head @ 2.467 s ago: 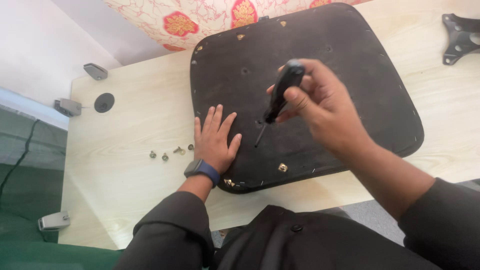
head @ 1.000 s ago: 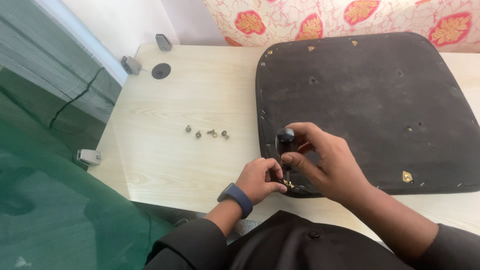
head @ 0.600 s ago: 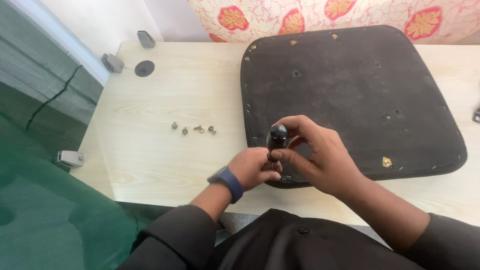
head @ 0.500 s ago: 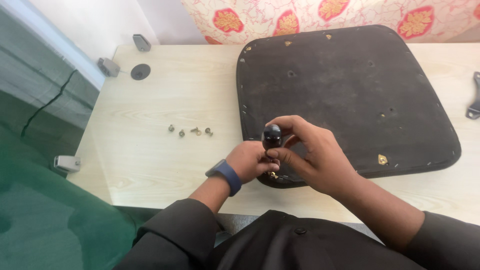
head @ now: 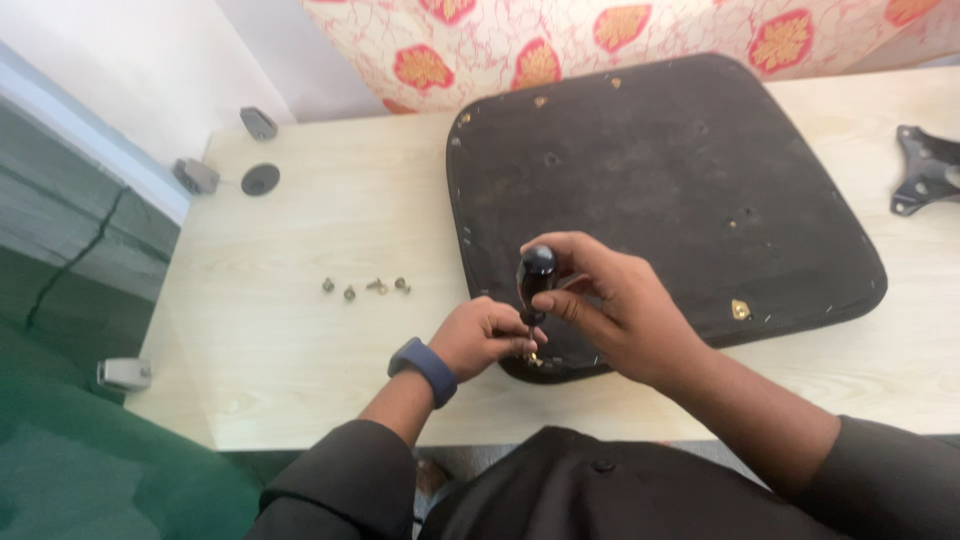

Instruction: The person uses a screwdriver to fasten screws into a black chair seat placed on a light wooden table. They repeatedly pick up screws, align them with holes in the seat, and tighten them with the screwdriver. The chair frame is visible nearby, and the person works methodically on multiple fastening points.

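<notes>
A black chair seat panel (head: 660, 180) lies upside down on a pale wooden table (head: 290, 230). My right hand (head: 620, 310) grips a black-handled screwdriver (head: 535, 275), held upright over the panel's near left corner. My left hand (head: 485, 335) is closed around the screwdriver's tip, pinching something small and brass-coloured there; what it is cannot be made out. A blue watch band sits on my left wrist. Several loose screws (head: 365, 289) lie on the table to the left of my hands.
A black metal bracket (head: 925, 180) rests at the table's right edge. A dark round cap (head: 260, 179) and grey clips (head: 196, 175) sit at the far left corner. A floral cushion (head: 560, 45) lies behind the panel. Green glass (head: 70, 330) borders the left.
My right hand brought the screwdriver from the panel's middle down to its near left corner. My left hand left the table and closed around the tip. The view shifted slightly.
</notes>
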